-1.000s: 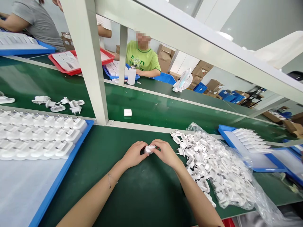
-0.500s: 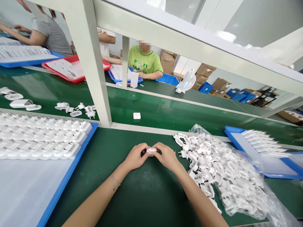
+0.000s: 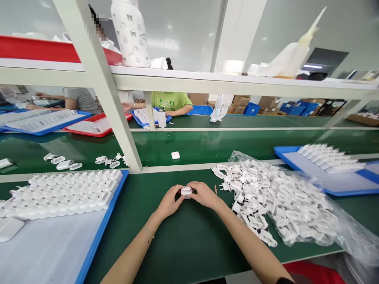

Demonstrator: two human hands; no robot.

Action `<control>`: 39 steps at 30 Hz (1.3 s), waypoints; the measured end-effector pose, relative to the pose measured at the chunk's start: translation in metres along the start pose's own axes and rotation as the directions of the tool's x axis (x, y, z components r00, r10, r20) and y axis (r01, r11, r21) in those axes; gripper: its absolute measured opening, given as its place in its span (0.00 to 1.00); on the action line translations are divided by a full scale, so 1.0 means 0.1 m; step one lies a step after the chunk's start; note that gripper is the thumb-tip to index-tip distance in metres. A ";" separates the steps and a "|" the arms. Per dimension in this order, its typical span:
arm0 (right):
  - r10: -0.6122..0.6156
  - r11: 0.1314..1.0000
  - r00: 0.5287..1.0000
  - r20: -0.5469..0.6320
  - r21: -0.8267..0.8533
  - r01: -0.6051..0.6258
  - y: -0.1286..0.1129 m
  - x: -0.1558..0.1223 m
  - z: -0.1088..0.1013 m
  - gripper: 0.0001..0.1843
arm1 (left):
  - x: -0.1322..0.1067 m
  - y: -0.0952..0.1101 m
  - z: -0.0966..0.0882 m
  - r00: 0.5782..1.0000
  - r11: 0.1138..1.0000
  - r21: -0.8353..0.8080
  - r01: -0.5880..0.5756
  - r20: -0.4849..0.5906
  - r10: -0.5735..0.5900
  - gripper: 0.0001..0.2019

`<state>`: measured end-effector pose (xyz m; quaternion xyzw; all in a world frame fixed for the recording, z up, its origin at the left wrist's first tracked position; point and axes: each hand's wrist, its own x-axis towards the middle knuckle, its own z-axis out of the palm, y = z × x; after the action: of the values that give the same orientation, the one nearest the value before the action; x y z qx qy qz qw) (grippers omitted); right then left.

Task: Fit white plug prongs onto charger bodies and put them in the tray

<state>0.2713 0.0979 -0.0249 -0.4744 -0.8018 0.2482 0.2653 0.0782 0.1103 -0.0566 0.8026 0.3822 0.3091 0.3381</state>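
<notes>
Between my two hands, just above the green tabletop [image 3: 189,236], is a small white plastic charger housing [image 3: 186,191]. My left hand [image 3: 171,200] grips its left side with thumb and fingers. On the opposite side my right hand [image 3: 204,194] pinches it the same way. The fingers partly cover it, so its full shape is hidden. To the right of my right hand lies a heap of loose white plug parts [image 3: 254,189], spilling from a clear plastic bag [image 3: 334,225].
At left a blue-rimmed tray [image 3: 97,244] holds rows of white charger housings [image 3: 68,193]. Another blue tray [image 3: 331,189] with white pieces stands far right. A single white block [image 3: 175,155] lies behind a metal post [image 3: 118,118]. A co-worker in a green shirt [image 3: 168,101] sits opposite.
The view has tilted up and levelled, showing the upper shelf with a bottle. Both hands still hold the white housing, whose visible face has changed.
</notes>
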 end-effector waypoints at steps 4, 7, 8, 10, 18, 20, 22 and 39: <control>-0.020 0.999 1.000 -0.005 -0.044 0.020 0.02 -0.02 -0.03 0.11 | 0.04 0.01 -0.02 1.000 0.999 0.043 0.011 0.007 -0.011 0.10; 0.013 1.000 1.000 -0.026 0.026 -0.012 0.05 -0.04 -0.03 0.12 | 0.07 0.00 -0.03 1.000 0.994 0.107 0.009 0.009 -0.010 0.10; 0.024 0.999 0.999 -0.034 0.039 -0.023 0.06 -0.04 -0.04 0.11 | 0.08 -0.01 -0.04 1.000 0.991 0.133 -0.003 0.013 0.001 0.10; 0.034 0.999 0.999 -0.038 0.014 -0.033 0.06 -0.04 -0.07 0.08 | 0.10 -0.01 -0.05 0.999 0.981 0.190 -0.034 0.020 0.031 0.10; 0.107 0.959 0.994 0.002 -0.265 -0.103 -0.02 0.01 -0.07 0.01 | 0.18 0.03 -0.09 0.993 0.984 0.176 -0.036 0.120 0.015 0.10; 0.134 0.956 0.991 -0.028 -0.261 -0.137 -0.05 -0.02 -0.03 0.02 | 0.18 0.03 -0.07 0.993 0.991 0.132 -0.005 0.116 -0.010 0.09; 0.150 0.965 0.988 -0.048 -0.211 -0.157 -0.06 -0.04 -0.01 0.03 | 0.17 0.03 -0.04 0.995 0.995 0.095 0.028 0.095 -0.037 0.09; 0.013 0.989 1.000 0.011 0.146 -0.015 -0.07 0.29 -0.24 0.20 | -1.07 0.52 -0.82 0.919 0.931 -0.197 0.308 -0.191 -0.344 0.17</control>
<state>0.2708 0.1245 0.0026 -0.4581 -0.7795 0.3105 0.2934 -0.0183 0.0228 0.0061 0.6573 0.5196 0.3663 0.4047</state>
